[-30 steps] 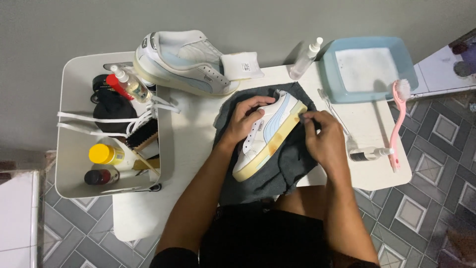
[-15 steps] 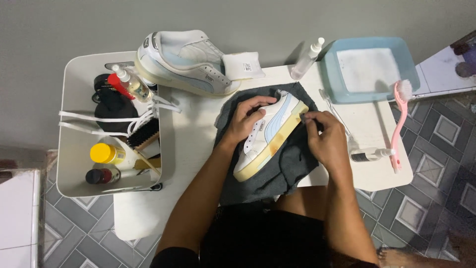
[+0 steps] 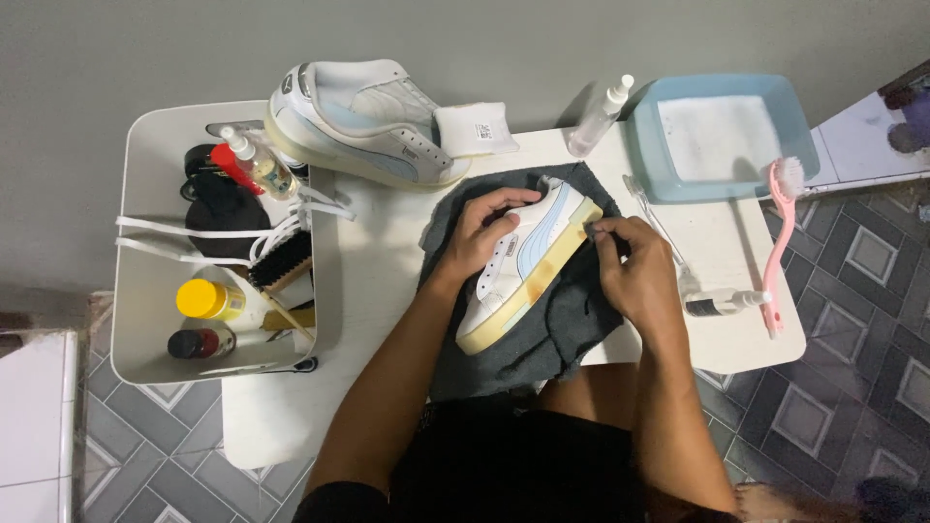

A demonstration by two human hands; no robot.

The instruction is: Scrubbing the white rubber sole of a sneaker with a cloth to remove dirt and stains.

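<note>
Sneaker, white and pale blue with a yellowed sole, lies on its side on a grey cloth, long axis diagonal, toe toward my right hand. I see my left hand clasping its upper; right fingertips pinch at the sole edge. A yellow-capped bottle stands well left.

We see a small white label with dark print on the folded white pad beside the upper sneaker. In the white caddy at left we find a yellow-capped bottle and a red-capped clear bottle. A clear spray bottle stands beside the blue basin.
</note>
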